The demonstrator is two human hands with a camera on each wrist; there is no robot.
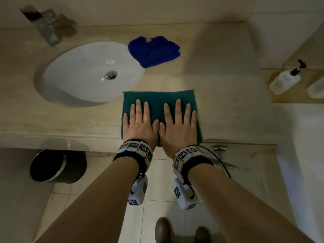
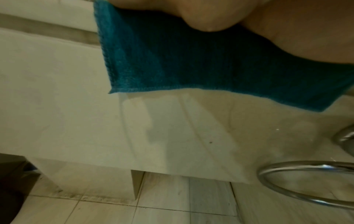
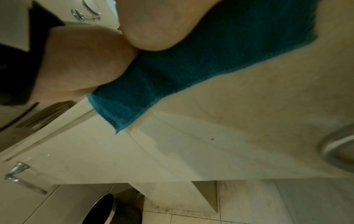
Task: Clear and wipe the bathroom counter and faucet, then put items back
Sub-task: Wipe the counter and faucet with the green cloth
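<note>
A folded teal towel (image 1: 157,97) lies flat on the beige counter (image 1: 219,102), its near edge hanging over the counter's front. My left hand (image 1: 140,118) and right hand (image 1: 180,120) press flat on it side by side, fingers straight, thumbs touching. The left wrist view shows the teal towel (image 2: 172,60) draped below my palm (image 2: 287,22); the right wrist view shows the towel (image 3: 191,72) under both palms. A crumpled blue cloth (image 1: 154,50) sits behind, right of the white sink (image 1: 78,71). The chrome faucet (image 1: 47,27) stands at the far left.
A white pump bottle (image 1: 285,78) and another bottle (image 1: 317,88) lie on a wooden shelf (image 1: 280,99) at the right. A black bin (image 1: 56,165) stands on the floor under the counter. A chrome towel ring (image 2: 306,181) hangs on the cabinet front. My shoes (image 1: 163,230) stand on the tiles.
</note>
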